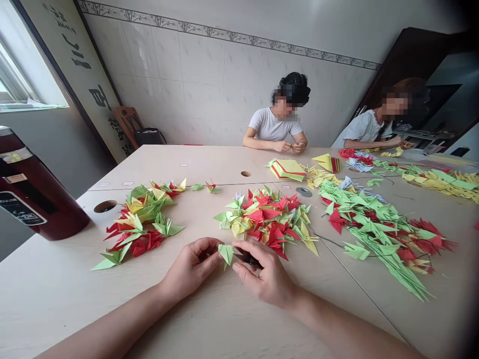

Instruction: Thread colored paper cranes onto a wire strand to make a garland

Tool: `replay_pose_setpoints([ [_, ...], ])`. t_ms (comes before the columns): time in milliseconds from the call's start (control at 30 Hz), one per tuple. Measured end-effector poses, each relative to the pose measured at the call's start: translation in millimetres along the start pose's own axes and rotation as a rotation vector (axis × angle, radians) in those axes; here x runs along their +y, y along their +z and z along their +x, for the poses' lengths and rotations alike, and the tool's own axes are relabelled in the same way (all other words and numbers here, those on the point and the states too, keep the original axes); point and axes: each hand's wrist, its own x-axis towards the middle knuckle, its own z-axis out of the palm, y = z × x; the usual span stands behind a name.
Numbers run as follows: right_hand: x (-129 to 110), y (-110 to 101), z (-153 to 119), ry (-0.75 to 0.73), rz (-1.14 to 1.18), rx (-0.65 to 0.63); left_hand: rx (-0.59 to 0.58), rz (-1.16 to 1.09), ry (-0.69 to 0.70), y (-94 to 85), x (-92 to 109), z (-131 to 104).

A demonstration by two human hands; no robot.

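Between my two hands is a small light green folded paper piece [226, 253]. My left hand [196, 264] pinches its left side between thumb and fingers. My right hand [264, 274] is curled just right of it, with a dark object [247, 258] partly hidden under its fingers; what that object is I cannot make out. Just beyond my hands lies a pile of red, green and yellow folded paper cranes [267, 214]. Another pile of folded paper [140, 219] lies to the left.
A dark red flask [41, 194] stands at the left edge. Green and red paper strands [377, 229] cover the right side. Paper stacks [287, 169] lie farther back. Two people sit across the table [209, 164], their hands on small pieces.
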Motion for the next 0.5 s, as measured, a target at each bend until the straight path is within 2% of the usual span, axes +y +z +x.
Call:
replay_pose_setpoints([
  [167,-6.0,0.8,0.6,0.021,0.061,0.01,-0.07,0.068,0.007,0.3,6.8,-2.7],
  [267,-7.7,1.3,1.5,0.123,0.131,-0.005,-0.144,0.151,0.081,-1.0,12.2,-5.3],
  [433,-9.8,2.3,2.2,0.397,0.513,-0.059,-0.002,0.086,0.211,-0.2,18.4,-11.0],
  [500,-12.0,2.4,2.3,0.468,0.623,-0.077,0.01,0.06,0.23,1.8,19.2,-13.6],
])
